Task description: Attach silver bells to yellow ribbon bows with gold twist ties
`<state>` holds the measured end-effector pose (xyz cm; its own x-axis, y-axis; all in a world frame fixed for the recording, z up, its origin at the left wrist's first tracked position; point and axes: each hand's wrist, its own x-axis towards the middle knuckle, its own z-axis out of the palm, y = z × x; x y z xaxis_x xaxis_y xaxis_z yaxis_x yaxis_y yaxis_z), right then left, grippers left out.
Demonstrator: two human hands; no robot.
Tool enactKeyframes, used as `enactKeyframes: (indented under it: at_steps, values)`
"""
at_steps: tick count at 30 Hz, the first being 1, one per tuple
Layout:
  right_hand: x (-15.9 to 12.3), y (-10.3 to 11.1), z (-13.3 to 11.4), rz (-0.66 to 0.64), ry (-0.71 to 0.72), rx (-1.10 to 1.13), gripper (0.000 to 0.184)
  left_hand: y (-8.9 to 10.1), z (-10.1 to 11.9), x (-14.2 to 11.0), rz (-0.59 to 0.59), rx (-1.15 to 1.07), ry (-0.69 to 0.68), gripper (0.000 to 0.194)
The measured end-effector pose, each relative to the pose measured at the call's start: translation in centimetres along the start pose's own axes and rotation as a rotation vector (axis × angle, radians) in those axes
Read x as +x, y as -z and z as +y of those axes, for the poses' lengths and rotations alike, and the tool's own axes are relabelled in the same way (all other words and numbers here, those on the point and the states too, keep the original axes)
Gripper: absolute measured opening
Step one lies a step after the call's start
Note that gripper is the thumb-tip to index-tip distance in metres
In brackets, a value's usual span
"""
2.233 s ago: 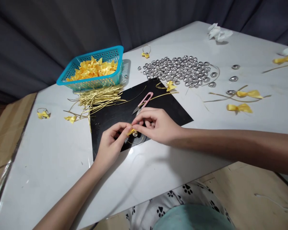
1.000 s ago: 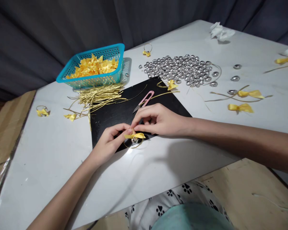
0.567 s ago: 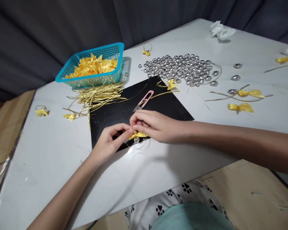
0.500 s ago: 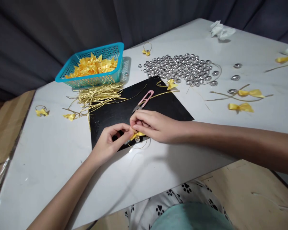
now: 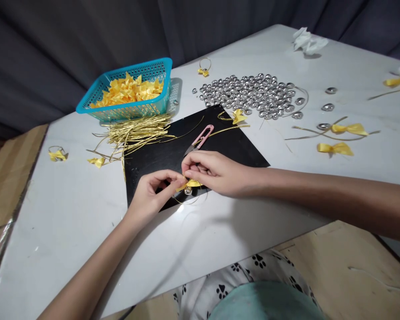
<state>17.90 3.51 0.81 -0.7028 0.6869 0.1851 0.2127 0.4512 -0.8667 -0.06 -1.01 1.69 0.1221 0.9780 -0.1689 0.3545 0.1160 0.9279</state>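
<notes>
Right now, the left hand [image 5: 150, 191] has thumb and forefinger clamped on the nine o'clock end of a yellow bow [image 5: 195, 183]. The right hand [image 5: 216, 172], at three o'clock, holds thumb and forefinger tips together at the bow's twelve o'clock edge; whether ribbon or wire lies between them is hidden. A silver bead [image 5: 188, 191] sits against the bow's six o'clock side, with a thin gold wire loop curving below. Under the hands is the near part of a black mat [image 5: 153, 162] on the white worktop [image 5: 66, 231]. Pink-handled snips [image 5: 197, 145] lie just past twelve. A gold wire bundle [image 5: 138, 132] lies toward ten, beside a blue basket [image 5: 167, 81] of yellow ribbon pieces. Many loose beads [image 5: 250, 93] spread between one and two; another bow [image 5: 335, 148] lies toward three.
</notes>
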Motion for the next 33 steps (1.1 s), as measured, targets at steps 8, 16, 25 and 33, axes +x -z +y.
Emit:
enactKeyframes:
  at_steps: [8,16,25,33]
  values:
    - [-0.1,0.13,-0.26,-0.006,-0.054,0.063,0.006,-0.06,-0.09,0.16,-0.005,-0.084,0.041,0.014]
    - [-0.06,0.07,-0.43,0.033,-0.128,0.167,0.006,-0.22,-0.02,0.18,-0.001,-0.052,0.042,0.016]
    - [-0.09,-0.13,0.27,0.082,-0.084,0.171,0.012,-0.23,-0.03,0.19,-0.006,-0.041,0.032,0.018]
    - [-0.06,-0.28,0.49,0.111,-0.027,0.147,0.011,-0.08,0.08,0.09,-0.018,0.008,0.03,0.018]
